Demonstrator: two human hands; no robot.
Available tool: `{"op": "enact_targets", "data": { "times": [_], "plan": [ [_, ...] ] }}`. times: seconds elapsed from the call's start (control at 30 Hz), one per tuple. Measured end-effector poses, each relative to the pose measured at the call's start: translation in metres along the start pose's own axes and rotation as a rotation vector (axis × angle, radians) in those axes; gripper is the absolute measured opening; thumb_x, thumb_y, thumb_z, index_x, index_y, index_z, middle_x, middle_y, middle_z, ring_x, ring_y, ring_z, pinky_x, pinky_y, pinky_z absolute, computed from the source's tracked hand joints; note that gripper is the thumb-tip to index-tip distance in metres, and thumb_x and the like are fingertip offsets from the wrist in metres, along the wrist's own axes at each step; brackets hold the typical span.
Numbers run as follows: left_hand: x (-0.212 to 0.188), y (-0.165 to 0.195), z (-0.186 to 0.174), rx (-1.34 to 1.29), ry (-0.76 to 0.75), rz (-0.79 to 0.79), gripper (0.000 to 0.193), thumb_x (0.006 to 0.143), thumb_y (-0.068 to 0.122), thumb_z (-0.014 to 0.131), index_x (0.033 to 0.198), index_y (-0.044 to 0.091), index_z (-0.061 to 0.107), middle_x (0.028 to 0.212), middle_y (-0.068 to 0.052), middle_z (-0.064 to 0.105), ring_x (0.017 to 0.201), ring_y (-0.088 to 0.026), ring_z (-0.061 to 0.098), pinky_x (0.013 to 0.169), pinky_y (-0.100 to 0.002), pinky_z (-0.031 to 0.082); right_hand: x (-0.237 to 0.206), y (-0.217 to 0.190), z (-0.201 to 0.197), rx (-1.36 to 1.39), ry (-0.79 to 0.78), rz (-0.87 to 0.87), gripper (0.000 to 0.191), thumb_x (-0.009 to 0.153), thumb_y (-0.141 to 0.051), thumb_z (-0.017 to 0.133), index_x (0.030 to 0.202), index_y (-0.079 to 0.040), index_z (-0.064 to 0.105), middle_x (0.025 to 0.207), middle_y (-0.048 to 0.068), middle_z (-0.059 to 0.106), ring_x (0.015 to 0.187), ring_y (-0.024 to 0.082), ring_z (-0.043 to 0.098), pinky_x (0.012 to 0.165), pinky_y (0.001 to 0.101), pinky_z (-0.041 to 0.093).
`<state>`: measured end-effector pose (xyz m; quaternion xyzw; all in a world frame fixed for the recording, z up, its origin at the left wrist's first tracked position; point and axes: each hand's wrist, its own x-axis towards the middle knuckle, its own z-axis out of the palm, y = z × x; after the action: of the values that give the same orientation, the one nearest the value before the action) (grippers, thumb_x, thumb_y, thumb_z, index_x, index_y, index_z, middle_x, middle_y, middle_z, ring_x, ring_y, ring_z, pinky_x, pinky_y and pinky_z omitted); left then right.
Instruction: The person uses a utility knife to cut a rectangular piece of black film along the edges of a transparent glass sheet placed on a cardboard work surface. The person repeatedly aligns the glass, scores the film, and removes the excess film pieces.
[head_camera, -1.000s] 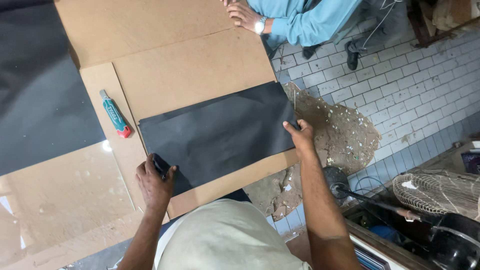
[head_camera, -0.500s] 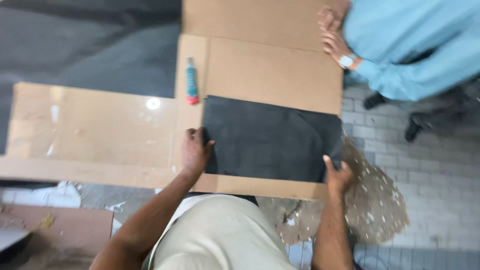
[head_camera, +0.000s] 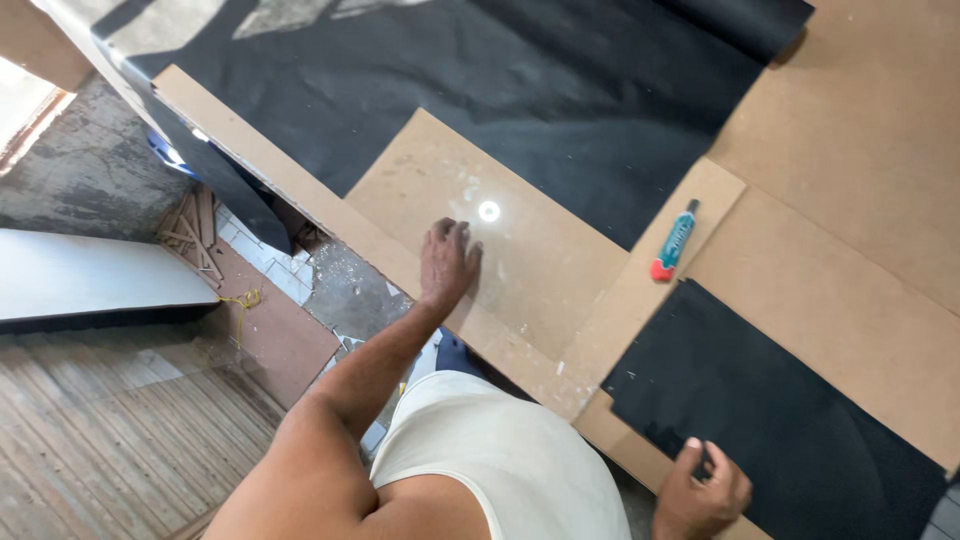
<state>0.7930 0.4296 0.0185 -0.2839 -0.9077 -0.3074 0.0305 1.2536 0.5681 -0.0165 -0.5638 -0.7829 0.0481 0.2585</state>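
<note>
**A:** From the head view, what do you have?

**B:** I see the left hand (head_camera: 447, 262) lying flat and open on a pale brown fibreboard panel (head_camera: 520, 250), fingers spread, gripping nothing. The right hand (head_camera: 700, 492) sits low at the frame's edge with its fingers curled onto the near corner of a black rectangular sheet (head_camera: 770, 420); I can't tell whether it pinches the edge or only presses it. That sheet lies on a lower brown board (head_camera: 830, 300), directly ahead of the right hand.

**A:** Anything between the hands?

**B:** A teal tube with a red cap (head_camera: 675, 240), beyond the right hand and well off to the right of the left one, lying loose on the board.

**A:** Risks?

**B:** I judge the sheet could skew or crease if only that one corner is worked while the left hand stays away. The tube looks free to roll if the board is nudged.

**A:** And the surroundings?

**B:** Beyond the left hand a large dark sheet (head_camera: 480, 80) covers the boards. Left of that arm I see a wooden plank floor (head_camera: 110, 440), a grey slab (head_camera: 90, 275), and scraps of wood (head_camera: 195, 235) on gritty concrete.
</note>
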Motion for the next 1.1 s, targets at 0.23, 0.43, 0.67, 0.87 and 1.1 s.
{"op": "enact_targets", "data": {
  "times": [0.23,0.43,0.67,0.87,1.1],
  "plan": [
    [0.107,-0.158,-0.095,0.209,-0.266,-0.025,0.065,0.096,0.043,0.068,0.141,0.000,0.050,0.142,-0.023,0.045,0.131,-0.037,0.044,0.109,-0.051,0.038,-0.044,-0.232,0.081,0.199,-0.247,-0.090,0.053,0.087,-0.033,0.080,0.126,0.002,0.069,0.118,0.017,0.065,0.100,0.032,0.067,0.085,0.0438,0.056],
    [0.129,-0.195,-0.130,0.181,-0.338,0.002,0.080,0.091,0.051,0.070,0.144,-0.003,0.044,0.140,-0.024,0.044,0.132,-0.038,0.042,0.111,-0.049,0.036,-0.044,-0.313,0.120,-0.121,-0.306,-0.011,0.065,0.081,-0.034,0.090,0.121,0.012,0.068,0.121,0.028,0.060,0.112,0.041,0.061,0.089,0.0533,0.053],
    [0.147,-0.205,-0.157,0.000,-0.469,-0.169,0.073,0.089,0.039,0.073,0.146,0.002,0.045,0.133,-0.020,0.050,0.129,-0.037,0.046,0.108,-0.048,0.041,-0.005,-0.310,0.116,0.503,-0.402,0.947,0.038,0.099,-0.022,0.072,0.125,0.005,0.069,0.110,0.013,0.071,0.085,0.017,0.068,0.062,0.0283,0.051],
    [0.172,-0.214,-0.155,-0.301,-0.421,-0.303,0.058,0.080,0.018,0.067,0.137,0.009,0.061,0.127,-0.020,0.054,0.125,-0.038,0.047,0.107,-0.049,0.042,0.017,-0.284,0.109,0.653,-0.452,1.030,0.037,0.096,-0.012,0.072,0.129,0.005,0.068,0.111,0.010,0.070,0.089,0.015,0.066,0.070,0.0269,0.052],
    [0.227,-0.287,-0.162,-0.373,-0.253,-0.044,0.049,0.080,0.006,0.067,0.129,0.008,0.065,0.122,-0.017,0.059,0.118,-0.035,0.053,0.105,-0.046,0.047,-0.058,-0.353,0.107,0.815,-0.331,0.785,0.041,0.092,0.000,0.071,0.133,0.004,0.066,0.113,0.007,0.068,0.094,0.013,0.064,0.080,0.0253,0.053]
  ]
}}
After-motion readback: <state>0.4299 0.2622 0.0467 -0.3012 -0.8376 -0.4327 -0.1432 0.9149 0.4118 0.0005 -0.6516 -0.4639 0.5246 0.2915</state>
